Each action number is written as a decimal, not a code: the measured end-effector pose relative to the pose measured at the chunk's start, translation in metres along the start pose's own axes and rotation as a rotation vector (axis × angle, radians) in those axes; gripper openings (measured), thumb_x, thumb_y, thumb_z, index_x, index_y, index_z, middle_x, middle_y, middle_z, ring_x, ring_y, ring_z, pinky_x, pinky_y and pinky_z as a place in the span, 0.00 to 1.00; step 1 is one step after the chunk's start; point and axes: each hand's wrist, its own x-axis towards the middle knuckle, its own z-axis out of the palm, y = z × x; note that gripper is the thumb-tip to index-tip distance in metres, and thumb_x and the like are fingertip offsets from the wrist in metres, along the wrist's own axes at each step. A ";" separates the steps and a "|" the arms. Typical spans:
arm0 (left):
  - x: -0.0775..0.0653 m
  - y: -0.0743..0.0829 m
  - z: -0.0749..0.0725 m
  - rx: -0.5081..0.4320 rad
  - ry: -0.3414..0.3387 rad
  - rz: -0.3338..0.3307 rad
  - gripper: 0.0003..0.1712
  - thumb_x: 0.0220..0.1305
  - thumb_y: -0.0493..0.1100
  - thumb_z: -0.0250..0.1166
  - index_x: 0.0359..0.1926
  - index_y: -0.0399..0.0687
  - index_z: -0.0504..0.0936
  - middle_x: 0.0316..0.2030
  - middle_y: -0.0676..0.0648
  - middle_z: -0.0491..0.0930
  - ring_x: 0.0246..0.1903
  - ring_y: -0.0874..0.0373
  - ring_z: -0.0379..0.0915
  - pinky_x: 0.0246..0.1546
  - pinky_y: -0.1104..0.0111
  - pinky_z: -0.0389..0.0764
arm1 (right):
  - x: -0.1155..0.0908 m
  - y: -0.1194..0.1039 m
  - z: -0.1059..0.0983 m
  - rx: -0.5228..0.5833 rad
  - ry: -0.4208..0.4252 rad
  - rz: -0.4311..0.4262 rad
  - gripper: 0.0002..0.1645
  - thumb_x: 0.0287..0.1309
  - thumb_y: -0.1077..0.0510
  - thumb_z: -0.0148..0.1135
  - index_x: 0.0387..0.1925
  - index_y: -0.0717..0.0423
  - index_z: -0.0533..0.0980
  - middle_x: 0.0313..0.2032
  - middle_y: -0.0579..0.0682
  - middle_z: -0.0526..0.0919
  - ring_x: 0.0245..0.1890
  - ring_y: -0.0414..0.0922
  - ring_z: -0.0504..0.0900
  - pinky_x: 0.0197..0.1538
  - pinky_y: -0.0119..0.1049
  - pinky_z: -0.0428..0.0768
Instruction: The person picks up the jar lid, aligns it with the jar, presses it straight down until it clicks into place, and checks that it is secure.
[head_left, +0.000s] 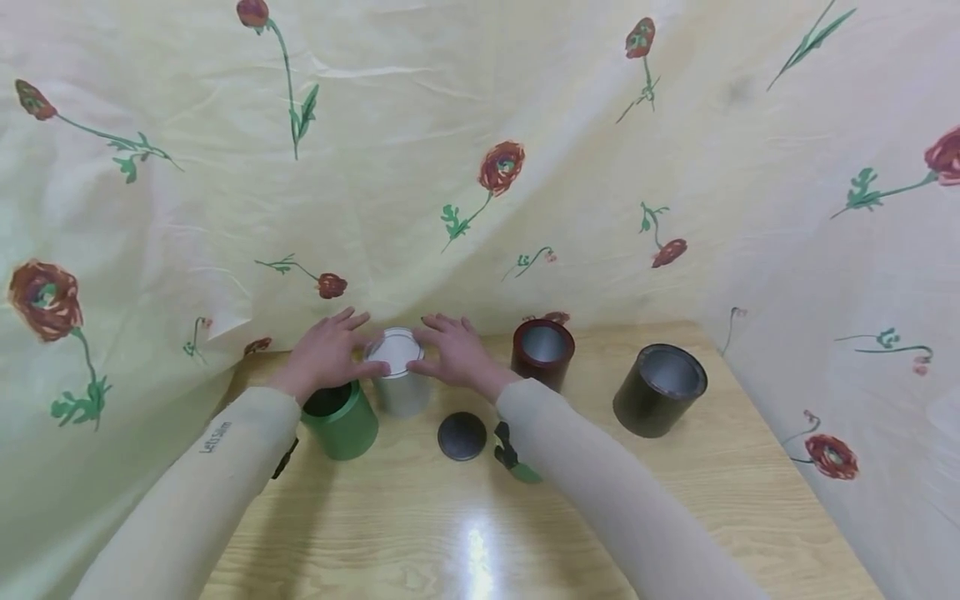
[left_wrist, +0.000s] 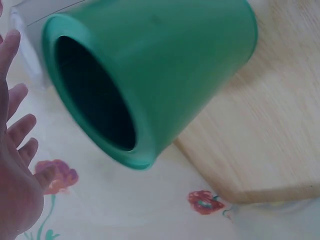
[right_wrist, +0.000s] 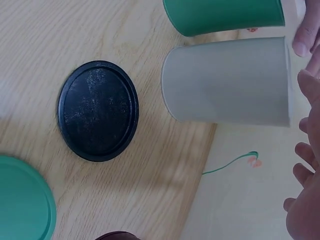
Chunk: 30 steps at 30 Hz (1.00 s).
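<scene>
A white canister (head_left: 405, 393) stands upright near the back of the table, its white lid (head_left: 395, 352) on top. On its left is my left hand (head_left: 327, 350), fingers spread and thumb over the lid's edge. My right hand (head_left: 459, 352) mirrors it on the right side, fingers loosely extended. Whether the fingertips touch the lid cannot be told. Beneath my left wrist stands an uncovered green canister (head_left: 347, 429), its dark inside showing in the left wrist view. In the right wrist view, the white canister's side (right_wrist: 227, 82) is fully visible, with no fingers curled round it.
A black lid (head_left: 462, 436) lies in front of the white canister. Partly under my right forearm is a green lid (right_wrist: 22, 200). To the right stand an uncovered dark red canister (head_left: 542, 354) and an uncovered black canister (head_left: 656, 392). Flowered cloth (head_left: 420, 208) hangs behind the wooden table (head_left: 405, 525).
</scene>
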 end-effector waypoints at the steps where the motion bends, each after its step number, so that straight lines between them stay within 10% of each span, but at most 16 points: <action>1: 0.000 0.001 -0.002 0.006 0.008 0.008 0.45 0.67 0.70 0.69 0.75 0.49 0.77 0.79 0.34 0.63 0.81 0.31 0.48 0.79 0.35 0.54 | -0.002 0.001 -0.001 0.007 0.006 -0.007 0.39 0.72 0.35 0.65 0.76 0.48 0.74 0.80 0.57 0.64 0.82 0.59 0.58 0.82 0.66 0.51; 12: -0.017 0.025 -0.021 0.021 0.073 0.060 0.45 0.65 0.69 0.71 0.75 0.51 0.78 0.79 0.37 0.64 0.81 0.34 0.51 0.78 0.35 0.54 | -0.038 0.012 -0.010 0.032 0.024 -0.055 0.41 0.70 0.38 0.69 0.76 0.52 0.74 0.80 0.60 0.65 0.82 0.62 0.57 0.82 0.66 0.50; 30: -0.059 0.068 0.000 0.087 0.155 0.174 0.48 0.61 0.75 0.70 0.74 0.55 0.79 0.79 0.41 0.67 0.80 0.38 0.55 0.79 0.39 0.58 | -0.093 0.023 0.010 -0.018 -0.069 -0.127 0.44 0.66 0.36 0.72 0.73 0.57 0.75 0.79 0.61 0.65 0.81 0.62 0.59 0.81 0.67 0.53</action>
